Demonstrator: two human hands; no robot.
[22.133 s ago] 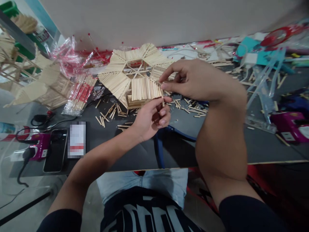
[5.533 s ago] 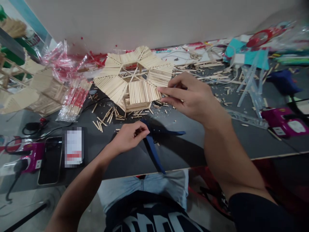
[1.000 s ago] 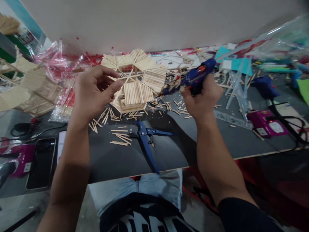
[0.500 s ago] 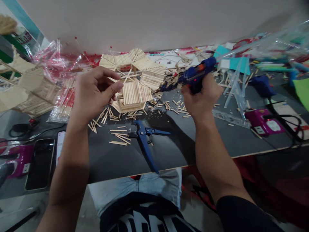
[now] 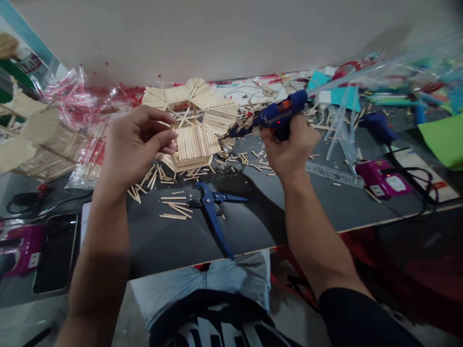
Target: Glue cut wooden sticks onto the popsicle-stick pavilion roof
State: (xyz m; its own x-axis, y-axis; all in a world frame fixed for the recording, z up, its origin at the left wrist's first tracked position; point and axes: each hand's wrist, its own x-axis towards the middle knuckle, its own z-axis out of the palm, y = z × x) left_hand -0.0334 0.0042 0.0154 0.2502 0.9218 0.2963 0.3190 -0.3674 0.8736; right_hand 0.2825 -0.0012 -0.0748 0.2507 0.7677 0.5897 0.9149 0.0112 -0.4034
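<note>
A star-shaped model of glued wooden sticks [image 5: 193, 140] lies on the dark table [image 5: 318, 202] near the wall. My left hand [image 5: 132, 144] hovers just left of it, thumb pressed to the curled fingers, and seems to pinch a thin wooden stick. My right hand [image 5: 289, 149] grips a blue glue gun [image 5: 277, 113] above the table. The gun's nozzle points left and down at the model's right edge. Short loose sticks [image 5: 173, 209] lie on the table in front of the model.
Blue cutting pliers [image 5: 213, 214] lie near the front edge. A phone [image 5: 54, 250] and a purple device [image 5: 16, 248] sit at left, another purple device [image 5: 379, 178] and a clear ruler [image 5: 333, 173] at right. Stick packets [image 5: 90, 154] and another stick structure [image 5: 39, 140] crowd the left.
Over the last second my right hand has brought the glue gun left and down, nozzle closer to the model. Earlier it held no gun, and my left hand was picking at sticks beside the pliers.
</note>
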